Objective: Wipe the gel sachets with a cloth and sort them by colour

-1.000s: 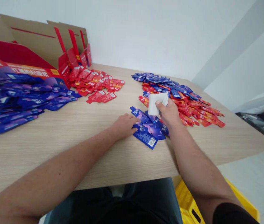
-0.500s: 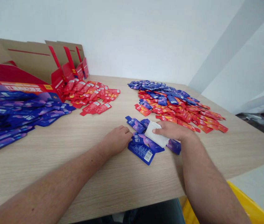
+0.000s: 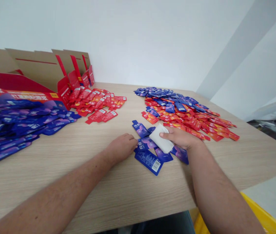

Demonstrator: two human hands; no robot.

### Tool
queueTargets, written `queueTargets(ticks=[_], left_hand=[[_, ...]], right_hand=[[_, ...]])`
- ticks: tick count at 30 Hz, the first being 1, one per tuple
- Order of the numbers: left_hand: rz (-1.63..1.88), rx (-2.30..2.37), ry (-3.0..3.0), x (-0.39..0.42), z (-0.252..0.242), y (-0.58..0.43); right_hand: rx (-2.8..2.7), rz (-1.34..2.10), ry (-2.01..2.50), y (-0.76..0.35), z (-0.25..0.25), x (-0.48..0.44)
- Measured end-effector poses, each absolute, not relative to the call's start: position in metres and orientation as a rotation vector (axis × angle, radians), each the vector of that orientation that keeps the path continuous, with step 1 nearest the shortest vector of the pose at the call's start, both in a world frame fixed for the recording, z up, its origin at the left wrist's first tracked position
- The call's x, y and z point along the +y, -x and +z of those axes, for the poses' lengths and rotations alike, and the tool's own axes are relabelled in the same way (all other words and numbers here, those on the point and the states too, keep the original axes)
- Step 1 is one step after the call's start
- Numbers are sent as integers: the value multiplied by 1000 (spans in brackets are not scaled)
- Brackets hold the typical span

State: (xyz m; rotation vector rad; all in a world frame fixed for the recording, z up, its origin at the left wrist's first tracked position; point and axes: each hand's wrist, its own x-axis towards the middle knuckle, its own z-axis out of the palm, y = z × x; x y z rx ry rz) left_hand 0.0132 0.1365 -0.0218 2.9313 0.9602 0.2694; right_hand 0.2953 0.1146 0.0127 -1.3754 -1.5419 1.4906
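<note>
Open boxes [image 3: 11,81] near our tabletop's [image 3: 133,198] far edge hid their contents; our right hand [image 3: 178,136] held folded white cloth [image 3: 161,139]; left hand [image 3: 122,147], grip unclear, touched blue packets [image 3: 148,160].

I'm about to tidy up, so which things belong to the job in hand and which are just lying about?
In use, it seems:
white cloth or tissue in the right hand
loose blue packets by the left hand

Lying about:
blue heap
red heap
red-and-blue heap
open cartons
yellow crate
</note>
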Motion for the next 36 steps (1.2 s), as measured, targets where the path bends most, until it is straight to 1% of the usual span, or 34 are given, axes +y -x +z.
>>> queueTargets(ticks=[3, 9, 16, 18, 22, 25, 28, 30, 33, 36], left_hand=[[259, 961, -2894, 136, -20, -12], [294, 906, -2829, 135, -19, -8], [363, 877, -2779, 136, -23, -6], [366, 876, -2778, 136, -24, -5], [394, 883, -2745, 136, -24, -4], [507, 963, -2656, 136, -22, -4], [756, 1150, -2462, 137, -19, -3], [863, 1274, -2226, 139, -18, -2], [821, 1311, -1807, 140, -19, -1], [852, 1173, -1461, 138, -22, -2]], right_hand=[[-1385, 1552, 1321, -288, 10, 115], [-1371, 1454, 1271, -285, 9, 116], [-1710, 1430, 1253, -270, 4, 116], [-1820, 1317, 1296, -260, 2, 117], [-1981, 948, 1395, -245, -1, 118], [-1983, 855, 1365, -241, 1, 116], [-1912, 803, 1315, -239, 2, 111], [-1859, 749, 1269, -235, 3, 108], [-1816, 670, 1215, -229, 5, 103], [-1792, 660, 1208, -223, 4, 101]])
